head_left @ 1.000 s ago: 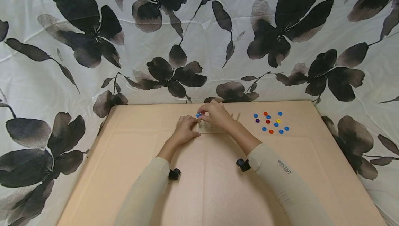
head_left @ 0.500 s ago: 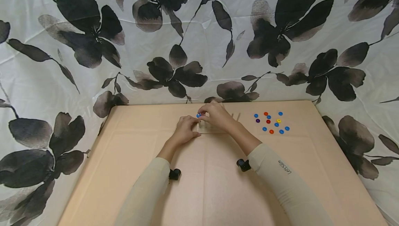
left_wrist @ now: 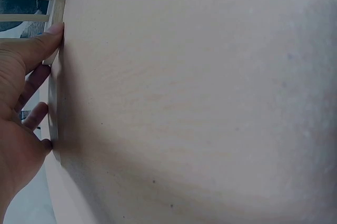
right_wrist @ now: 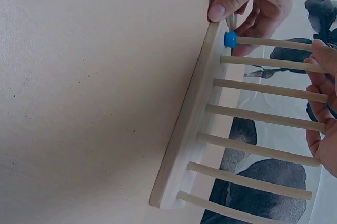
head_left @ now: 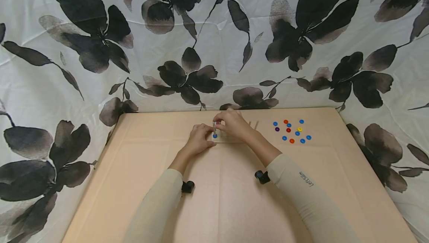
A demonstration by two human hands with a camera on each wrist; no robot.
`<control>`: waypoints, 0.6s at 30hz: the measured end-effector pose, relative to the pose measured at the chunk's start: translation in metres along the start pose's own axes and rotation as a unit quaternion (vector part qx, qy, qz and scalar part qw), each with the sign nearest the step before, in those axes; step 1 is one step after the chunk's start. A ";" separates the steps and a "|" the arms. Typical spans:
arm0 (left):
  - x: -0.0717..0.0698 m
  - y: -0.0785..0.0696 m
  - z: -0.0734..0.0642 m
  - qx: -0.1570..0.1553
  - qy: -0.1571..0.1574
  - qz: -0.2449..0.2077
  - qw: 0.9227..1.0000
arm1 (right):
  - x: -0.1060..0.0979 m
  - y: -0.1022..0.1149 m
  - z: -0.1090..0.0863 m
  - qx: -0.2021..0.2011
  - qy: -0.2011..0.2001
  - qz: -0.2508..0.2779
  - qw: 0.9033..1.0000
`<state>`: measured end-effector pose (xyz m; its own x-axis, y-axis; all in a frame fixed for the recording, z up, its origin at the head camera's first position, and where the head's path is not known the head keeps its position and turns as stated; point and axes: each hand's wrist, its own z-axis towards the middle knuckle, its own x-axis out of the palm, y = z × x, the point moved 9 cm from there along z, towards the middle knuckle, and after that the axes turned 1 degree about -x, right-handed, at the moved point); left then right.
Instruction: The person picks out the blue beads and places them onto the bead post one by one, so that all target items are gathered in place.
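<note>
A pale wooden rack [right_wrist: 188, 129] with a row of upright pegs stands near the far edge of the table. My left hand [head_left: 198, 140] holds the end of its base, thumb in front and fingers behind. Low on the end peg [right_wrist: 274, 41], right by the base, sits a blue ring-shaped bead [right_wrist: 230, 39]. My right hand [head_left: 232, 123] is up at that peg's top, fingertips bent close around the tip, with no bead showing between them. The other pegs seen in the right wrist view are bare. In the head view my right hand hides much of the rack.
Several loose ring beads lie to the right of the rack, mostly blue [head_left: 297, 133], with red [head_left: 288, 130], orange [head_left: 292, 141], yellow [head_left: 299, 129] and purple [head_left: 277, 129] ones. A floral cloth [head_left: 234, 56] hangs behind the table [head_left: 218, 205].
The blue bead, earlier at my right fingertips by the peg's top, has slid down the peg to the base. Both hands stay in nearly the same place.
</note>
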<state>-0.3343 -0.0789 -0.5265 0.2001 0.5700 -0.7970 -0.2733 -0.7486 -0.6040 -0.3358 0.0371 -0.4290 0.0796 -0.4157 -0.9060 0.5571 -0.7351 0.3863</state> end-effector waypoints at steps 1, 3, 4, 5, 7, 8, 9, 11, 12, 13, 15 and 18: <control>0.000 0.000 0.000 0.001 -0.001 0.001 1.000 | 0.000 0.000 0.000 0.003 0.002 0.000 1.000; 0.000 -0.001 0.000 0.002 -0.002 0.002 1.000 | 0.000 -0.001 0.000 0.007 0.004 0.002 1.000; 0.000 -0.001 0.000 0.002 -0.003 0.002 1.000 | -0.001 -0.002 0.000 0.010 0.003 0.005 1.000; 0.000 -0.001 0.000 0.003 -0.003 0.003 1.000 | -0.001 -0.003 0.000 0.012 0.001 0.007 1.000; -0.001 -0.002 0.000 0.004 -0.004 0.004 1.000 | -0.003 -0.004 -0.001 0.015 -0.004 0.012 1.000; -0.001 -0.002 0.000 0.004 -0.004 0.004 1.000 | -0.005 -0.005 -0.002 0.016 -0.007 0.015 1.000; -0.001 -0.002 0.000 0.003 -0.004 0.003 1.000 | -0.007 -0.005 -0.002 0.017 -0.011 0.017 1.000; 0.000 -0.002 0.000 0.003 -0.004 0.003 1.000 | -0.012 -0.006 -0.004 0.019 -0.019 0.020 0.999; 0.000 -0.002 -0.001 0.003 -0.005 0.003 1.000 | -0.014 -0.007 -0.005 0.019 -0.023 0.021 0.999; -0.001 -0.002 -0.001 0.002 -0.005 0.002 1.000 | -0.017 -0.007 -0.006 0.019 -0.027 0.023 0.999; 0.000 -0.002 -0.001 -0.001 -0.005 0.002 1.000 | -0.023 -0.008 -0.010 0.021 -0.034 0.028 0.999; -0.001 -0.003 -0.001 -0.006 -0.005 0.002 1.000 | -0.032 -0.011 -0.016 0.023 -0.043 0.036 0.998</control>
<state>-0.3331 -0.0776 -0.5245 0.1899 0.5707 -0.7989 -0.2628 -0.7545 -0.6014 -0.3312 0.0676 -0.4072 0.0456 -0.5109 -0.8584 0.5134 -0.7251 0.4589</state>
